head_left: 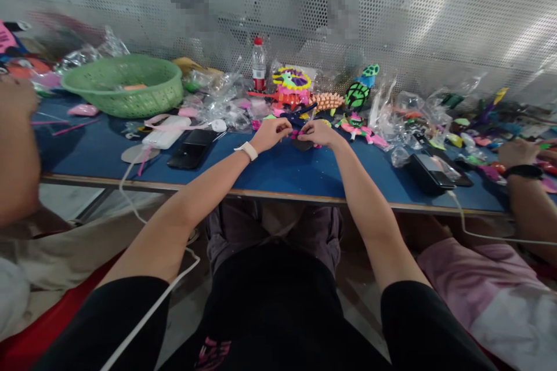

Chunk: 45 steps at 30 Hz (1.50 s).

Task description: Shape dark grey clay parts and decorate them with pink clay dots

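Observation:
My left hand, with a white watch on its wrist, and my right hand meet over the blue table, a little past its middle. Both have their fingers pinched around a small craft piece made of dark and pink parts. The piece rests on or just above the table top; its exact shape is too small to make out. Behind the hands lies a heap of bright foam toys and clear plastic bags.
A green basket stands at the back left, a water bottle at the back middle. A white power bank and a black phone lie left of my hands. Other people's arms work at both sides, near a black device.

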Motion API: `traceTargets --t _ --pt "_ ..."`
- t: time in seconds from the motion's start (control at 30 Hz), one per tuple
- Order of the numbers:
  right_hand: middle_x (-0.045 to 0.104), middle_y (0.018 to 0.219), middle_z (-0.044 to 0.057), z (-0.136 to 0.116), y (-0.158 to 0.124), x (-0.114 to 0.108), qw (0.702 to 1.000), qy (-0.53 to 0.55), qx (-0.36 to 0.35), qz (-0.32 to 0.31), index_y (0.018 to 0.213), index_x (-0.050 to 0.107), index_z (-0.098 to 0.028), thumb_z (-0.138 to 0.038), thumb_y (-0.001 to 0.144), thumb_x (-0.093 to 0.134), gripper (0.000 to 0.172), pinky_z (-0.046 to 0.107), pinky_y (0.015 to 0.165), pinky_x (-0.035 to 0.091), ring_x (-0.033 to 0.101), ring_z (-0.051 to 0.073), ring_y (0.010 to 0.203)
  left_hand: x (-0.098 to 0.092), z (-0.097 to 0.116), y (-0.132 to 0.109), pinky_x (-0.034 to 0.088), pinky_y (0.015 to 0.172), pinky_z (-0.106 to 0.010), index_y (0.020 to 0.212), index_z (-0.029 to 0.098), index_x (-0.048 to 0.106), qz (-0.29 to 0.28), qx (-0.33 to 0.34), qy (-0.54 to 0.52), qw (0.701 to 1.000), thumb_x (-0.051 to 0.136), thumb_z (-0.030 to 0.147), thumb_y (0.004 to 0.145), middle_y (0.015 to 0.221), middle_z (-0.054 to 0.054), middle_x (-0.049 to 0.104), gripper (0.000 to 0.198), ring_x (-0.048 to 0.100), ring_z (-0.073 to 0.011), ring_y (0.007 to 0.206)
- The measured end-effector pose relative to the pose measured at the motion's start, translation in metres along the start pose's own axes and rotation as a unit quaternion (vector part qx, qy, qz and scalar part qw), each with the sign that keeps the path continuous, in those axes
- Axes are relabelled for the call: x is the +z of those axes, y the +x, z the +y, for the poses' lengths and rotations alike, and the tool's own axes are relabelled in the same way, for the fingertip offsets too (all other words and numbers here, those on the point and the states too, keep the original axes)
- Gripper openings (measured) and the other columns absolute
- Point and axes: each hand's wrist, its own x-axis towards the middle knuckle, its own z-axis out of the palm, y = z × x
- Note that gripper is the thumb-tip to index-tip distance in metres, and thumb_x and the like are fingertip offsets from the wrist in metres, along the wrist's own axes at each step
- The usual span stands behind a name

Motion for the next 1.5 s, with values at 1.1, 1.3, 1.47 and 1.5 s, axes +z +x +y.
traceTargets --t 1.1,1.3,1.47,1.5 --pt "0.085 0.111 0.006 -0.013 0.012 0.041 0.959 0.247 -0.068 0.121 0.113 0.069 -0.027 -0.045 0.09 0.093 0.038 0.048 0.095 0.079 0.085 0.03 0.115 -0.007 0.006 0.003 0.068 0.086 -0.035 0.105 0.024 0.076 0.184 0.005 0.057 0.981 0.079 0.022 0.108 0.106 -0.008 0.086 0.005 0.079 -0.021 0.089" --pt "0.085 0.115 0.007 -0.014 0.01 0.041 0.96 0.244 -0.075 0.115 0.115 0.069 -0.027 -0.043 0.091 0.091 0.036 0.049 0.096 0.078 0.085 0.029 0.113 -0.008 0.008 0.002 0.067 0.089 -0.038 0.102 0.024 0.078 0.184 0.016 0.084 0.979 0.077 0.022 0.108 0.109 -0.008 0.084 0.007 0.076 -0.0216 0.086" --pt "0.085 0.11 0.005 -0.015 0.009 0.042 0.96 0.243 -0.075 0.114 0.115 0.07 -0.027 -0.039 0.093 0.088 0.03 0.048 0.097 0.079 0.085 0.029 0.112 -0.008 0.008 0.001 0.068 0.089 -0.038 0.106 0.024 0.082 0.19 0.032 0.091 0.977 0.076 0.026 0.111 0.111 -0.008 0.086 0.008 0.078 -0.0222 0.09" --pt "0.085 0.108 0.005 -0.015 0.009 0.042 0.96 0.246 -0.074 0.116 0.114 0.07 -0.026 -0.037 0.093 0.087 0.029 0.048 0.096 0.079 0.085 0.028 0.112 -0.008 0.008 0.001 0.068 0.09 -0.038 0.107 0.024 0.082 0.19 0.034 0.093 0.977 0.076 0.026 0.111 0.112 -0.008 0.086 0.008 0.079 -0.0224 0.091"
